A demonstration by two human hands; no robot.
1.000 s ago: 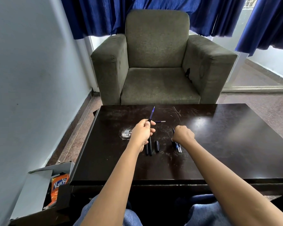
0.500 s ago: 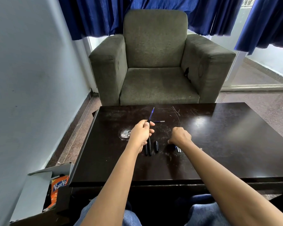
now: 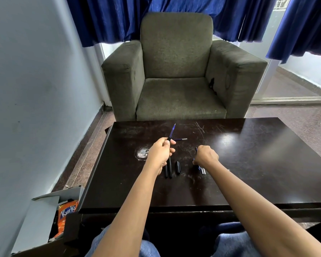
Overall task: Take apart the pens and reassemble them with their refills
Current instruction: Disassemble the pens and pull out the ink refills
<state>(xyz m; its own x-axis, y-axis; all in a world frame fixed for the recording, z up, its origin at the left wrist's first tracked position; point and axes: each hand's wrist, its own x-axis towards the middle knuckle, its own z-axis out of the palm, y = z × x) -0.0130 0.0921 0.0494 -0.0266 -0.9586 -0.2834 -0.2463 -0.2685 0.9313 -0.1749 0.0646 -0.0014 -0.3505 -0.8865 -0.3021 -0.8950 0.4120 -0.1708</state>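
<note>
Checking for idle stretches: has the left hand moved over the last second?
No. The left hand, gripping the pen, sits just as close to the white stain on the table as before.

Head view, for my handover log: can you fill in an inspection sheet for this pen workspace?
Surface: dark table, scratched, with a white round stain.
Job's things: half-built pen with its blue refill protruding; two black barrels; black cap; loose refill; blue refills.
Clutter: open box on the floor, holding an orange snack packet.
Hands: left hand grips the half-built pen; right hand curls round the blue refills.
Cables: nothing seen.
Surroundings: armchair behind the table; blue curtains.
</note>
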